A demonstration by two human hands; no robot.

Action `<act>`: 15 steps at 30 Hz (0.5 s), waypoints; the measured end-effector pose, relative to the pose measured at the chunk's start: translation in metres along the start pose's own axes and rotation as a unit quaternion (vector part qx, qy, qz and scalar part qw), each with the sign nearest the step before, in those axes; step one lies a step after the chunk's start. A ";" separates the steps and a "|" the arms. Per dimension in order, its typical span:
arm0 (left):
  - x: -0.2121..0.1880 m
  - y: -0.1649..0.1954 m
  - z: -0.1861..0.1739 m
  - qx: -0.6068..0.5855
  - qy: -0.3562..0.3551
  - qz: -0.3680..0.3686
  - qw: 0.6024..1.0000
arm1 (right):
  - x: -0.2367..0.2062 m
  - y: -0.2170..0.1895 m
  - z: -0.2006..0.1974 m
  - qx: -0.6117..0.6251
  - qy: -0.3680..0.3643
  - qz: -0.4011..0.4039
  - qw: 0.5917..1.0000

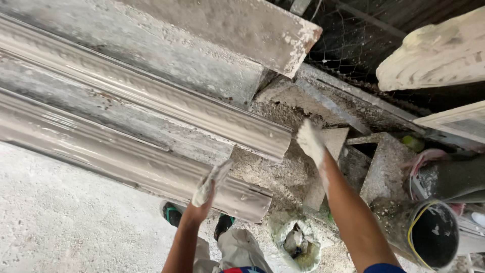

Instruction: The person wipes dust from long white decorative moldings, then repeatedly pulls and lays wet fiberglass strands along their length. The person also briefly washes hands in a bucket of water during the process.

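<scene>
Looking down from my head, the largest thing is the long grey moulding trough (146, 136), a glossy wet plaster form that runs from far left and ends square just beyond my left fingers. It lies flat on the dusty counter (60, 222), I judge so the plaster sets straight. Above it, well past my fingers, a second plaster-caked board (242, 25) leans over, its broken corner jutting right.

My left hand (208, 188) is coated white, fingers loosely curled, touching or just beside the trough's lower end edge; I cannot tell whether they grip anything. My right hand (310, 141), also white with plaster, has fingers straight and together, holding nothing, hovering over crumbly plaster rubble (275, 169) between the trough's end and a grey block (386, 162).

Right of my right forearm lies a dark open pipe (429, 232). Below, between my arms, sits a small plaster-crusted bucket (298, 245). The open room lies left over the bare counter; the right side is crowded.
</scene>
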State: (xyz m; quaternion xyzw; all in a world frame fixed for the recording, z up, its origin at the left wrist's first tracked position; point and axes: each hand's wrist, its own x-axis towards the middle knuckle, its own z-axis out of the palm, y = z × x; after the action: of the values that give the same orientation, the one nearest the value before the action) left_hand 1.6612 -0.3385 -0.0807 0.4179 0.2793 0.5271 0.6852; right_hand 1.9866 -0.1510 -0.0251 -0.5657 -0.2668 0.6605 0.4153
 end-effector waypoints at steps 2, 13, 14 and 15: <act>-0.003 0.017 -0.009 -0.005 0.021 0.031 0.999 | -0.008 -0.001 -0.018 0.172 -0.017 0.048 0.984; -0.063 0.168 -0.129 -0.093 0.274 0.080 0.954 | -0.053 0.026 0.199 0.275 -0.167 0.176 0.930; -0.071 0.182 -0.150 -0.109 0.295 0.099 0.944 | -0.054 0.034 0.234 0.265 -0.175 0.199 0.927; -0.080 0.196 -0.172 -0.124 0.310 0.110 0.936 | -0.054 0.040 0.269 0.256 -0.181 0.222 0.923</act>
State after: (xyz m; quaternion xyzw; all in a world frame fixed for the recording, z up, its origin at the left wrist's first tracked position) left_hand 1.4005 -0.3487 -0.0010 0.1736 0.3624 0.7327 0.5492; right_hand 1.7170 -0.1861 0.0290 -0.3559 -0.0271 0.8727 0.3332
